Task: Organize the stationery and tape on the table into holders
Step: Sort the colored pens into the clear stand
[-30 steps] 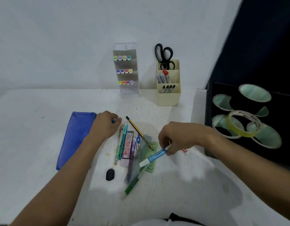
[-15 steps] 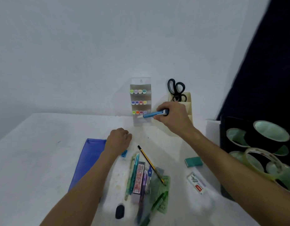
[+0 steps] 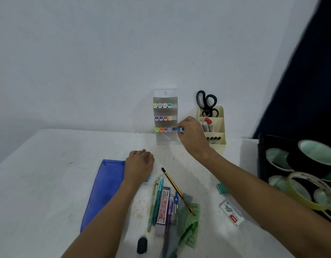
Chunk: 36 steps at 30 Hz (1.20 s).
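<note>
Your right hand [image 3: 191,135] pinches the blue highlighter pen [image 3: 178,129] at the clear tiered marker rack's [image 3: 165,116] bottom row, your left hand [image 3: 139,165] curled on the white surface [image 3: 49,174]; push off-line and it could jam or tip the rack.

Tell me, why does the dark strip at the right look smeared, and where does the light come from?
Head view: the dark curtain edge is streaked, probably motion blur; forearm shadows fall left on the white table, suggesting light from the right.

Blue marker [image 3: 179,129] mostly hidden inside right grip [image 3: 191,135].
</note>
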Each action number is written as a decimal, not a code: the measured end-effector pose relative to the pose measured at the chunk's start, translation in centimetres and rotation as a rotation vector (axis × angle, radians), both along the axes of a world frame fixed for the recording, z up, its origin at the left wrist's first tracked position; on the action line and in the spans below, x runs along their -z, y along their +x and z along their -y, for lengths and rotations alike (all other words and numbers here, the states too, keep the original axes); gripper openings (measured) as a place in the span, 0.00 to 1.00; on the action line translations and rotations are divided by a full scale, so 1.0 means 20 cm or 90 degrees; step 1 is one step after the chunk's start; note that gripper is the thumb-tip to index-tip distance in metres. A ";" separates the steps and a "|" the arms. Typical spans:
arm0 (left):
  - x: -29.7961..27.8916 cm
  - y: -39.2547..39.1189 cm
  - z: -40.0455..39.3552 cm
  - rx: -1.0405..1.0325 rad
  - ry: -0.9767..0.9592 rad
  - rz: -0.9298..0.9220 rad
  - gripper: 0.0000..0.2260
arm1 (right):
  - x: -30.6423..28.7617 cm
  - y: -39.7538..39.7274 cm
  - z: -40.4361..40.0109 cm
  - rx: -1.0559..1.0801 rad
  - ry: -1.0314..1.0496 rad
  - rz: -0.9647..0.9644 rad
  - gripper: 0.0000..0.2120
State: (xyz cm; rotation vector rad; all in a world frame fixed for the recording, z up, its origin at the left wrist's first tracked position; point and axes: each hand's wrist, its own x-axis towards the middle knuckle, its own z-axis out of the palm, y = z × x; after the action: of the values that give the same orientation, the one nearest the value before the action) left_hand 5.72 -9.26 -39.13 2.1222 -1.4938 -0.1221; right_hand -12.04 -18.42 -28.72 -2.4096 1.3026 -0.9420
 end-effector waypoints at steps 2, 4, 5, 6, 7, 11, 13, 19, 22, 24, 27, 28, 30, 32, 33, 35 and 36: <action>0.01 0.00 0.01 0.003 -0.002 -0.008 0.14 | 0.03 0.03 0.03 -0.010 -0.002 -0.035 0.11; 0.02 0.00 0.01 -0.005 -0.004 -0.005 0.13 | 0.04 0.05 0.05 -0.002 0.000 -0.065 0.11; 0.03 0.00 0.01 -0.007 -0.008 -0.001 0.14 | 0.05 0.06 0.06 0.006 0.006 -0.075 0.11; 0.03 0.00 0.01 -0.009 -0.009 -0.002 0.14 | 0.06 0.07 0.07 0.012 0.013 -0.081 0.11; 0.03 0.00 0.01 -0.010 -0.013 -0.003 0.15 | 0.06 0.08 0.08 0.015 0.021 -0.087 0.11; 0.04 0.00 0.00 -0.014 -0.021 -0.007 0.15 | 0.08 0.11 0.11 0.012 0.031 -0.121 0.11; 0.04 0.00 0.00 -0.015 -0.025 -0.007 0.15 | 0.09 0.11 0.12 0.016 0.025 -0.136 0.10; 0.04 -0.01 0.01 -0.020 -0.037 -0.010 0.15 | 0.11 0.11 0.15 0.013 0.024 -0.159 0.11; 0.05 -0.01 0.00 -0.019 -0.045 -0.018 0.15 | 0.12 0.13 0.16 0.025 0.024 -0.145 0.10; 0.05 -0.01 0.00 -0.020 -0.050 -0.025 0.15 | 0.12 0.14 0.17 0.034 0.046 -0.134 0.09; 0.05 0.00 0.00 -0.021 -0.049 -0.021 0.15 | 0.12 0.15 0.18 0.053 0.063 -0.139 0.08; 0.05 0.00 0.00 -0.022 -0.049 -0.020 0.14 | 0.12 0.15 0.19 0.058 0.064 -0.142 0.07; 0.05 -0.01 0.00 -0.023 -0.052 -0.017 0.14 | 0.12 0.15 0.19 0.061 0.063 -0.142 0.07; 0.05 -0.01 0.00 -0.025 -0.059 -0.017 0.14 | 0.13 0.15 0.19 0.060 0.061 -0.144 0.07; 0.05 -0.01 0.00 -0.026 -0.062 -0.016 0.14 | 0.13 0.15 0.19 0.059 0.058 -0.144 0.07; 0.05 -0.01 0.00 -0.024 -0.063 -0.014 0.14 | 0.14 0.15 0.19 0.059 0.055 -0.140 0.07; 0.05 -0.01 0.00 -0.024 -0.062 -0.014 0.14 | 0.14 0.15 0.18 0.057 0.057 -0.140 0.07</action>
State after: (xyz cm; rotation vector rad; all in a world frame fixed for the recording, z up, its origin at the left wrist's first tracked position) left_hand 5.56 -9.34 -40.14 2.0633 -1.4170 -0.0574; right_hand -9.12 -22.10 -31.51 -2.4584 1.5053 -0.6389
